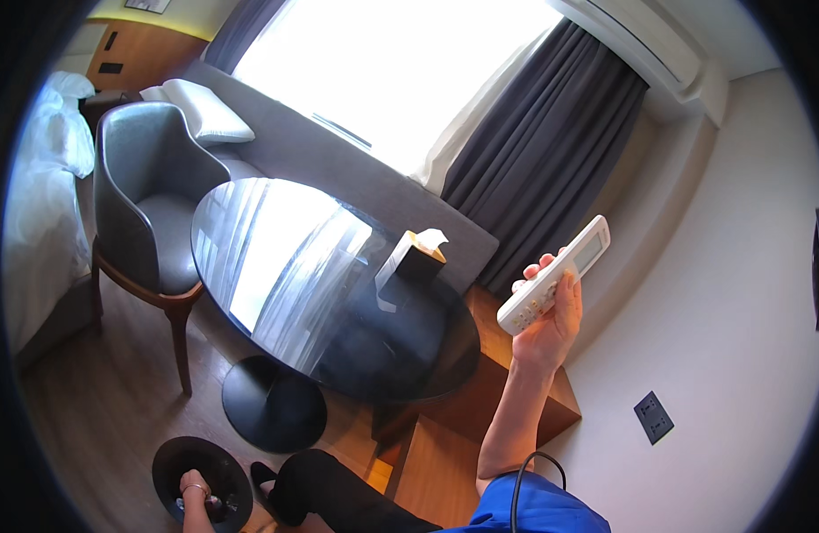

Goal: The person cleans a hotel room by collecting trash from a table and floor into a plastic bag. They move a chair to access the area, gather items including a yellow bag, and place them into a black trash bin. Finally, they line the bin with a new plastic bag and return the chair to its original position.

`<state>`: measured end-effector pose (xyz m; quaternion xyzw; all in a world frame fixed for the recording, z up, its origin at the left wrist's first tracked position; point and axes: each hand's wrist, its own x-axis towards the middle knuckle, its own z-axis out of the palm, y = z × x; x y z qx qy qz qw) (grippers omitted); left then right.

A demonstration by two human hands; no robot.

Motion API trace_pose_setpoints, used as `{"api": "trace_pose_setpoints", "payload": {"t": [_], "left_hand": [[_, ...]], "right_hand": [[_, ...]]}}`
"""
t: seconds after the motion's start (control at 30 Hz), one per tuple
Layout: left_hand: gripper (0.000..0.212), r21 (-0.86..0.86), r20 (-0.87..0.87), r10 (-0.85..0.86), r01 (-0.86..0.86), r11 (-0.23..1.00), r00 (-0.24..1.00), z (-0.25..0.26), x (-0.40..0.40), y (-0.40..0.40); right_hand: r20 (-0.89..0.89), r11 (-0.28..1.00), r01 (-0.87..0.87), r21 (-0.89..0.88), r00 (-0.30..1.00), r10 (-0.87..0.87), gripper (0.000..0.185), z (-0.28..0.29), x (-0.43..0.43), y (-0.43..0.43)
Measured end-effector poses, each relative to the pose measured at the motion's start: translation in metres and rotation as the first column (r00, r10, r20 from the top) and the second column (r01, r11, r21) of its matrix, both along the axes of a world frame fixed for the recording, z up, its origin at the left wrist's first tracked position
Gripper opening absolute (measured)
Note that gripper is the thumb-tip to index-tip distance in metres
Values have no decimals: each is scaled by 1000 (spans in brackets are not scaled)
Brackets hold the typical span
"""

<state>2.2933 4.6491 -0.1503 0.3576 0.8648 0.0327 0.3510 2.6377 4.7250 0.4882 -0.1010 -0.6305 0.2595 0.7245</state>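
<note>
My right hand [554,320] is raised at the right and grips a white air-conditioner remote control [540,290]. Its thumb lies on the remote's face, below the display, and the other fingertips show behind the far edge. Low at the left, my left hand [194,481], with a bracelet at the wrist, reaches down into a round black waste bin [164,460]. Its fingers look curled, and whether they hold anything cannot be made out. Small crumpled-looking items [213,502] lie in the bin beside the hand.
A glossy oval table [356,346] on a round black base [274,403] carries a tissue box [419,258]. Wooden steps [442,466] stand to its right. A grey armchair [172,233] and a bed [46,220] are at the left; an air conditioner [656,40] hangs above the curtain [536,146].
</note>
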Motion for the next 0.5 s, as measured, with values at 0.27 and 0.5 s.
{"api": "trace_pose_setpoints", "payload": {"t": [0.27, 0.5], "left_hand": [[16, 378, 44, 79, -90, 922, 996, 48, 1, -14], [7, 848, 172, 34, -166, 503, 984, 80, -34, -20]], "right_hand": [[-25, 995, -54, -89, 998, 52, 31, -2, 10, -34], [67, 898, -211, -386, 964, 256, 36, -19, -14, -17]]}}
